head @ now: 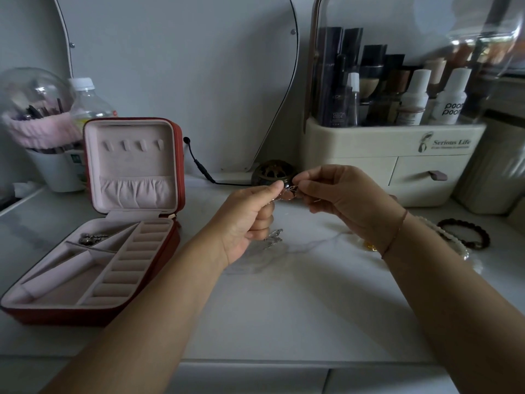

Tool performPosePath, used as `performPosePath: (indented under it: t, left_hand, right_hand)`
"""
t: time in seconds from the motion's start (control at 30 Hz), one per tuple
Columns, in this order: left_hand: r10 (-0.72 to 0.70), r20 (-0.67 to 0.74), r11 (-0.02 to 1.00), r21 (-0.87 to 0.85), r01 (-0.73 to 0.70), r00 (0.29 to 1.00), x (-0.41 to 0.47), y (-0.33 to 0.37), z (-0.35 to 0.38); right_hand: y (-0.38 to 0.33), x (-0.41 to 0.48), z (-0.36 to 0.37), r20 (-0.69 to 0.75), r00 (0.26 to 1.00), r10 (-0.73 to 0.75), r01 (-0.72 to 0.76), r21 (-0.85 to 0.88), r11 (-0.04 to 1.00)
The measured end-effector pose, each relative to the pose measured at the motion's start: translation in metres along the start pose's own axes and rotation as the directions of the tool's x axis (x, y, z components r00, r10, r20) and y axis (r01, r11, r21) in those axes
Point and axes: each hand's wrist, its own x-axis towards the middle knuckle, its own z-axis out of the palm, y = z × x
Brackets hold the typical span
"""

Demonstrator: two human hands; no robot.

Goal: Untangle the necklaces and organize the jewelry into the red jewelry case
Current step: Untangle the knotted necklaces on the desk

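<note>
The red jewelry case (pixel 177 166) stands open at the left, lid upright, with pink lining and one silver piece (pixel 92 238) in a rear compartment. My left hand (pixel 250 220) and my right hand (pixel 341 194) are raised above the marble top, both pinching a small tangle of necklace (pixel 288 193) between thumb and fingertips. A silvery length of chain (pixel 274 237) hangs below my left hand. A dark beaded bracelet (pixel 466 233), a pearl strand (pixel 451 240) and a small gold piece (pixel 370 246) lie on the top by my right wrist.
A cream cosmetics organizer (pixel 397 166) with bottles stands at the back right. A dark round ornament (pixel 274 172) and a black cable (pixel 199 166) sit behind my hands. A brush holder (pixel 42 132) and a water bottle (pixel 88 103) stand back left.
</note>
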Motion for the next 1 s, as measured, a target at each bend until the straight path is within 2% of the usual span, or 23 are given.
performPosePath:
  t: [0.17, 0.4, 0.67, 0.73, 0.87, 1.0]
  left_hand:
    - [-0.018, 0.007, 0.999, -0.039, 0.019, 1.000, 0.0001, 0.0004, -0.0006]
    - [0.041, -0.025, 0.999, 0.004, -0.041, 0.999, -0.0010, 0.0013, 0.0016]
    - [0.024, -0.072, 0.998, -0.061, -0.029, 0.997, 0.0053, -0.0016, 0.0020]
    - [0.008, -0.054, 0.998, -0.056, -0.011, 0.999, 0.0056, -0.0019, 0.0016]
    - [-0.022, 0.001, 1.000, 0.004, 0.022, 1.000, 0.0045, -0.0019, 0.0023]
    - [-0.020, 0.006, 1.000, 0.013, 0.020, 1.000, 0.0048, -0.0025, 0.0020]
  right_hand:
    - [-0.0029, -0.0012, -0.0003, -0.012, 0.998, -0.058, 0.058, 0.009, 0.998]
    - [-0.0037, -0.0022, 0.0029, 0.003, 0.992, -0.123, 0.123, 0.024, 0.992]
    - [-0.0008, -0.0013, 0.0059, 0.066, 0.985, -0.158, 0.167, -0.158, 0.973]
    - [-0.0014, -0.0022, 0.0060, 0.062, 0.986, -0.158, 0.164, -0.125, 0.979]
    - [-0.0029, -0.0027, 0.0062, 0.059, 0.989, -0.135, 0.131, 0.067, 0.989]
    - [-0.0021, -0.0015, 0.0078, 0.021, 0.989, -0.149, 0.147, 0.085, 0.986]
